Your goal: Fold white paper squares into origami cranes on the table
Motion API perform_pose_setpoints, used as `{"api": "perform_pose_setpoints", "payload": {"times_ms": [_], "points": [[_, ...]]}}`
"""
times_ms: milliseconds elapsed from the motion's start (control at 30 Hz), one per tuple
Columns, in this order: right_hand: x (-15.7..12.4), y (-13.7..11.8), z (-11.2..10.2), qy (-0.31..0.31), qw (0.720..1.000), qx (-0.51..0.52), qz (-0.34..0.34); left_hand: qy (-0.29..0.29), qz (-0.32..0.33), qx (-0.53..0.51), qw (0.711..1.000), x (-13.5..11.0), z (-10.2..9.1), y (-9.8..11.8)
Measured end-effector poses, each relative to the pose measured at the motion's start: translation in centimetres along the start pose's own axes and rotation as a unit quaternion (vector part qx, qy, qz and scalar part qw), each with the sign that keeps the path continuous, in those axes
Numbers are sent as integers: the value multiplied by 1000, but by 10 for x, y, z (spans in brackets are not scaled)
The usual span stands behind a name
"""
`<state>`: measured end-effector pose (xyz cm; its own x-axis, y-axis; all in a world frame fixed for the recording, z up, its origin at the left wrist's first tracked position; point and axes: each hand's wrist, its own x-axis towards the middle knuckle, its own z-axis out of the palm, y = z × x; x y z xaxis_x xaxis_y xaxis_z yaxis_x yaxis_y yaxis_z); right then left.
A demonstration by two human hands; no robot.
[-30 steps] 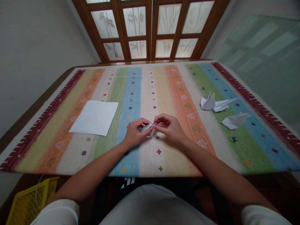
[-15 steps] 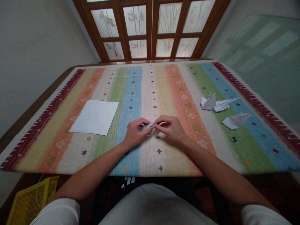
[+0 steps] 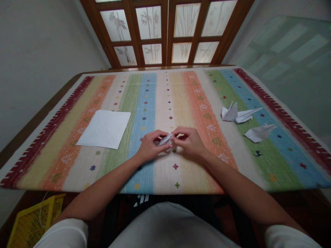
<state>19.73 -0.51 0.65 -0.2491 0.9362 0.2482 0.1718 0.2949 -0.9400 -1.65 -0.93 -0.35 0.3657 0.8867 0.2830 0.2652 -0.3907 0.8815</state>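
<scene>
hands pinching folded paper | square white paper left | three paper birds right | yellow basket below table

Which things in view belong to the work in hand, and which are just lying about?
Likely part of the work:
- folded white paper, in the left hand and right hand
- flat white paper
- three folded paper figures

Apparently just around:
- yellow basket
- striped tablecloth
</scene>
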Motion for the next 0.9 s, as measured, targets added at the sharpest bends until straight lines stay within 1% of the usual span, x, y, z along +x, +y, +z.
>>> {"api": "perform_pose_setpoints", "payload": {"times_ms": [100,167,233,300,367,433,500,600,733,800,900], "points": [[4,5,-6,10,999,21,22,-20,2,-1,1000,1,-3,-2],[6,7,-8,13,998,48,50,-15,-11,4,1000,2,-4,-5],[6,8,-6,33,993,87,79,5,-29,8,1000,3,-5,-7],[5,8,-2,53,985,126,109,38,-39,21,998,4,-5,-8],[2,8,5,33,978,153,139,74,-35,43,996,5,-5,-7],[-1,7,12,-11,973,169,158,92,-21,62,994,4,-3,-5],[-3,7,18,-31,971,182,155,82,-6,70,994,4,-1,-2],[-4,7,21,-28,974,179,136,40,11,61,997,2,3,0],[-1,8,18,-23,980,159,119,-1,0,-15,1000,1,3,0],[0,7,16,-29,981,153,114,1,-18,-57,998,2,2,-2],[-1,7,15,-38,984,137,108,22,-50,-90,994,3,1,-6]]}}
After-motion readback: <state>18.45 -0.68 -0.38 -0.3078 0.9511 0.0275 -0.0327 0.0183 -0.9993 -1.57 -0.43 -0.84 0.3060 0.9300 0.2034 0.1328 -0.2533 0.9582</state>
